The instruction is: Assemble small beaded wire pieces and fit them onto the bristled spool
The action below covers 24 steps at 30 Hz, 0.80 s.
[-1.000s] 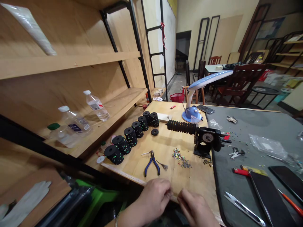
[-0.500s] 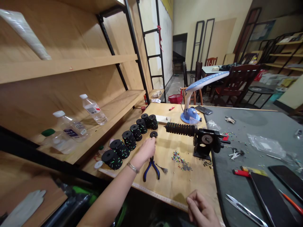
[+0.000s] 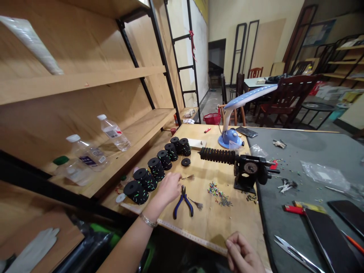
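Counted on the wooden tabletop: seven black cylinders flecked with colour, one flat black disc, one pair of blue-handled pliers, two bristled bundles, one black mechanical device and one blue lamp; the beads are too small to count. The shelf beside it carries three plastic bottles. Also recorded: two hands, and, on the grey mat, one metal snips and two dark slabs.
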Motion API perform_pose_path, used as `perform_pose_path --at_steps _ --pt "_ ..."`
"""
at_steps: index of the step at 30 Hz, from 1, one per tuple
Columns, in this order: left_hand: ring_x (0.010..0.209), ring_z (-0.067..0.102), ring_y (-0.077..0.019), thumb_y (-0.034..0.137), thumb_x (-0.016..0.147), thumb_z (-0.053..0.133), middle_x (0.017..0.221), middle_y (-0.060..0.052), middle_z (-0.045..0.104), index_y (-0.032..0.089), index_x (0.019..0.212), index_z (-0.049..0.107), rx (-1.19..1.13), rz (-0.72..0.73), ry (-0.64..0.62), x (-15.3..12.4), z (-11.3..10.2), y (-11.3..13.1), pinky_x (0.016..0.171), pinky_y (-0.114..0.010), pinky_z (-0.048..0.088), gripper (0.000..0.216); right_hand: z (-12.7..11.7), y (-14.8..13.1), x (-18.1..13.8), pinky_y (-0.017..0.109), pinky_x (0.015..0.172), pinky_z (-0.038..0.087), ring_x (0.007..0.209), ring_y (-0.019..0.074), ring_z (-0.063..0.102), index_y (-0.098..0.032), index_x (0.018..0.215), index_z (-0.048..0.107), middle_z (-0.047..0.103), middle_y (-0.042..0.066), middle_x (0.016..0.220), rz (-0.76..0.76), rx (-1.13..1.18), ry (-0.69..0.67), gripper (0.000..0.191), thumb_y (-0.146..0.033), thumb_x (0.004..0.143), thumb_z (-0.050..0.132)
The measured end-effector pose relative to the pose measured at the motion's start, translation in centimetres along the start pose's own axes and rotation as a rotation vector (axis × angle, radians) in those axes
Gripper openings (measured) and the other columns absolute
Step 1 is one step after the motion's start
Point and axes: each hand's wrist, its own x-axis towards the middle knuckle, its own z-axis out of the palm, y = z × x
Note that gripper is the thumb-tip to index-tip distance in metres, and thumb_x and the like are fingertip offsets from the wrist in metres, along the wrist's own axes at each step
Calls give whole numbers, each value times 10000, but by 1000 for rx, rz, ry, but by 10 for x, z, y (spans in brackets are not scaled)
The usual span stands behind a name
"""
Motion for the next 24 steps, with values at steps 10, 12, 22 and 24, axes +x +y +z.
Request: perform_pose_path --at_steps 10,12,22,24 --pt "928 611 -239 93 803 507 915 -101 690 170 852 629 -332 -104 108 -17 31 -20 845 -363 461 152 4 -1 -5 204 408 205 361 68 276 -216 681 488 435 -93 383 47 80 15 543 -743 662 617" --pt "849 640 -212 168 822 511 900 -82 689 166 880 612 -448 -108 127 -33 28 -15 785 -334 494 117 6 -1 -6 199 401 189 353 64 272 -217 685 478 433 -97 373 60 112 7 538 -733 663 626" --pt "536 577 -121 428 681 759 625 24 583 172 758 521 -1542 -396 -305 -143 84 81 401 -173 380 358 16 -5 -9 185 386 231 327 56 309 -209 686 485 482 -90 370 62 86 -58 520 -710 681 627" --pt "486 547 -104 426 687 759 596 30 572 161 754 533 -1577 -401 -336 -149 91 87 417 -185 390 354 16 -4 -9 182 377 232 320 55 312 -207 676 488 480 -90 358 84 76 -62 549 -735 641 633"
